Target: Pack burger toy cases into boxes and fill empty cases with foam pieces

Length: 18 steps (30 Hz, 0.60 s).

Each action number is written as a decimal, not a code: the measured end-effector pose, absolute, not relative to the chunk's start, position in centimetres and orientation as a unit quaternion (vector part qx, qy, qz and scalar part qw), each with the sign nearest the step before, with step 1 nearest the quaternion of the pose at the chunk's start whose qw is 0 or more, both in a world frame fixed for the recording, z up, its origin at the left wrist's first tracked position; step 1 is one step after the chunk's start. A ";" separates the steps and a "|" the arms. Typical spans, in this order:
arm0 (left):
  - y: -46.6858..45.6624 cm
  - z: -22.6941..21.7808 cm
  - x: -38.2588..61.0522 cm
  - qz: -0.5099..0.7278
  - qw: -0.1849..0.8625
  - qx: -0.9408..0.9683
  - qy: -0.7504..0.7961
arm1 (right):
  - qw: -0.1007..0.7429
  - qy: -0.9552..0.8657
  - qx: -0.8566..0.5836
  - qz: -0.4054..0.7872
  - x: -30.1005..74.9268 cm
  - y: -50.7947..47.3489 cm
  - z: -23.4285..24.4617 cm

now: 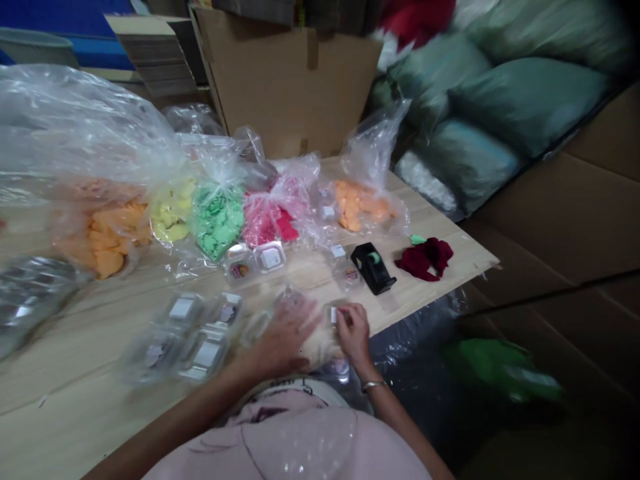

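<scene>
My left hand (280, 340) is blurred by motion, fingers spread flat over a small clear plastic container at the table's near edge. My right hand (353, 330) pinches a small clear container (333, 313) with a white label, right beside the left hand. Several more small clear lidded containers (193, 333) lie in a cluster to the left. Two others (255, 261) stand further back, and one (347, 273) sits by a black tape dispenser (373, 267).
Clear bags of coloured pieces line the wooden table (75, 400): orange (103, 237), yellow (173, 213), green (217, 220), pink (270, 223), orange (360, 203). A dark red cloth (425, 257) lies near the right corner. Cardboard boxes (290, 80) and stuffed sacks (500, 113) stand behind.
</scene>
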State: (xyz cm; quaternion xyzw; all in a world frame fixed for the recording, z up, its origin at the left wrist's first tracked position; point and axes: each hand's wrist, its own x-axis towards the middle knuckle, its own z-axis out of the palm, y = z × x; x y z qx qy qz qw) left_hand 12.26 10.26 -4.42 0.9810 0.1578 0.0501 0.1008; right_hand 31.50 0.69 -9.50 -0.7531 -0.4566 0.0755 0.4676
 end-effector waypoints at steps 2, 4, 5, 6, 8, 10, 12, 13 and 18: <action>9.6 -5.1 13.6 0.025 0.125 0.991 0.041 | 0.472 -0.464 -0.743 0.101 31.9 1.4 -9.2; 9.2 -5.8 14.9 0.009 0.137 0.990 0.018 | 0.476 -0.463 -0.741 0.098 33.4 2.5 -8.8; 9.0 -6.0 15.4 0.007 0.138 0.990 0.020 | 0.471 -0.468 -0.743 0.083 34.4 3.2 -8.6; 9.0 -6.3 15.8 0.008 0.136 0.990 0.023 | 0.457 -0.478 -0.747 0.060 35.4 4.1 -8.4; 8.7 -6.6 16.2 0.013 0.120 0.992 0.025 | 0.400 -0.515 -0.758 0.015 37.4 5.8 -8.0; 8.4 -6.8 16.2 0.031 0.097 0.995 0.015 | 0.325 -0.557 -0.764 0.000 38.7 6.9 -8.1; 8.0 -7.0 15.9 0.087 0.089 0.992 -0.005 | 0.284 -0.578 -0.765 0.012 39.3 6.8 -8.5; 7.9 -7.0 15.8 0.126 0.099 0.987 -0.011 | 0.279 -0.582 -0.764 0.016 39.4 6.4 -8.8; 9.5 -5.9 17.7 0.281 0.307 0.871 0.261 | 0.362 -0.536 -0.763 0.028 39.1 2.3 -9.6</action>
